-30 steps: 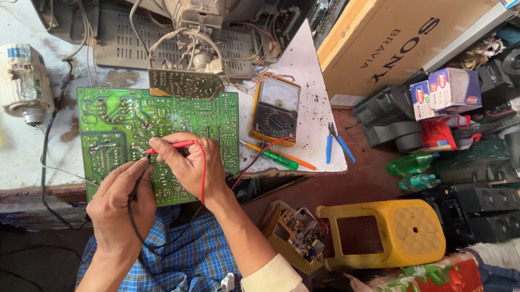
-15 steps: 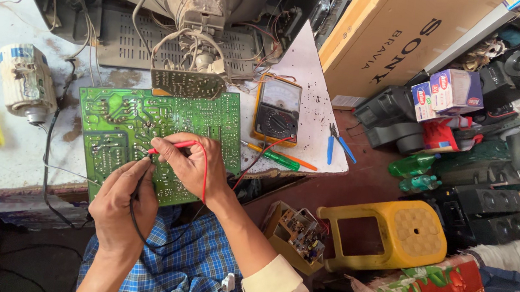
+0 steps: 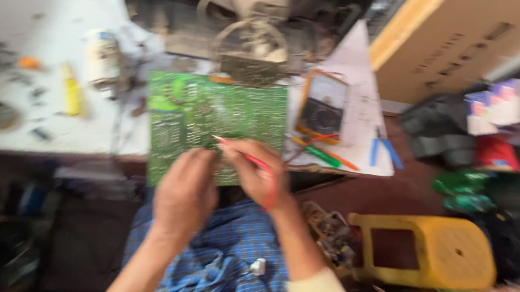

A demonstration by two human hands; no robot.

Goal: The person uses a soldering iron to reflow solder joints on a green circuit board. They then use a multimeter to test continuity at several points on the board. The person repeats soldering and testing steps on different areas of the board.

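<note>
The view is blurred by motion. A green circuit board (image 3: 211, 122) lies at the front edge of a white workbench (image 3: 40, 55). My right hand (image 3: 256, 176) holds a red test probe (image 3: 243, 154) with its tip on the board. My left hand (image 3: 186, 191) rests against the board's near edge beside it; a black probe in it cannot be made out in the blur. An orange-framed analogue meter (image 3: 322, 104) sits just right of the board.
A yellow screwdriver (image 3: 72, 90) and a white cylindrical part (image 3: 102, 54) lie left of the board. Blue-handled pliers (image 3: 381, 150) sit on the bench's right corner. A yellow plastic stool (image 3: 434, 251) lies tipped at the right, a cardboard box (image 3: 448, 43) behind it.
The head camera has swung left, so everything sits further right in view and is blurred. Both hands stay on the green board with the red probe.
</note>
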